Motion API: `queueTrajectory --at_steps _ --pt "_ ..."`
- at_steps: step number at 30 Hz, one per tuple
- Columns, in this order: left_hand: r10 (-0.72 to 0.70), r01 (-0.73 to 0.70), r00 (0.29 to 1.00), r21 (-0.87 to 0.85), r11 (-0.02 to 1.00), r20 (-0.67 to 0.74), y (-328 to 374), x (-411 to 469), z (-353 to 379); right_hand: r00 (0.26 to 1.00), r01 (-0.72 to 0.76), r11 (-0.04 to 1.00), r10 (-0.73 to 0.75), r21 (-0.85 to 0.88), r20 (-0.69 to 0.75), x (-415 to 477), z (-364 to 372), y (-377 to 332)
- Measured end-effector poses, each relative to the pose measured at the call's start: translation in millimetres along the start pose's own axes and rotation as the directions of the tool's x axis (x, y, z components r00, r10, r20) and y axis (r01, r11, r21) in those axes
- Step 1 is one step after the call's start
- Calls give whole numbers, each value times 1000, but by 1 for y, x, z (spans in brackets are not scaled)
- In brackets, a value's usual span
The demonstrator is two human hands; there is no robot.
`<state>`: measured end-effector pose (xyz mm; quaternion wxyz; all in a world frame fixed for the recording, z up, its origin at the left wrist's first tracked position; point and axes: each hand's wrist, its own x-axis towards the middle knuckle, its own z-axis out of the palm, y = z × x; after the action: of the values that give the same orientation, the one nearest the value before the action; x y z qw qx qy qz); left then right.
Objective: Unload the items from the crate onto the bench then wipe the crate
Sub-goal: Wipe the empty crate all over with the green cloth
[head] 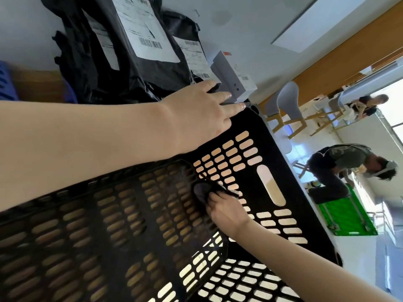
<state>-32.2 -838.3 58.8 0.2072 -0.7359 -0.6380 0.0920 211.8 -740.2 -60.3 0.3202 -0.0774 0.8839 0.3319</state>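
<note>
The black perforated crate (272, 149) fills the lower view, and I see nothing inside it but my right hand and the cloth. My right hand (226, 211) reaches inside and grips a dark grey cloth (201, 191), pressing it against an inner corner near the end wall with the handle slot. My left hand (200, 110) rests with straight fingers on the crate's top rim. Just beyond the fingertips, several black mailer bags (130, 68) with white labels and a small grey box (231, 79) lie on the white bench (229, 22).
A blue crate (6, 83) shows at the left edge. Past the bench edge stand grey chairs (287, 101) with wooden legs. A person (340, 168) bends over a green crate (344, 216) on the floor, and more people sit further back.
</note>
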Motion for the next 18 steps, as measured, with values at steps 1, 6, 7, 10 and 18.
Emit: queueTrajectory --at_steps 1,6,7,10,18 --pt "1 -1 1000 8 1000 2 0 0 0 999 -33 999 32 40 14 -10 -6 2" --pt "-3 3 1000 -4 1000 24 0 -2 -4 985 -163 973 169 164 -22 -75 -62 33" --pt "-3 3 1000 -5 1000 22 0 -2 -4 973 -205 957 222 206 -65 -88 -67 40" --pt "-9 9 1000 -6 1000 27 -1 -2 -4 960 -260 936 277 236 -45 -116 -73 52" --pt "9 -9 1000 -5 1000 24 0 1 -2 977 84 994 -97 76 191 -45 -23 14"
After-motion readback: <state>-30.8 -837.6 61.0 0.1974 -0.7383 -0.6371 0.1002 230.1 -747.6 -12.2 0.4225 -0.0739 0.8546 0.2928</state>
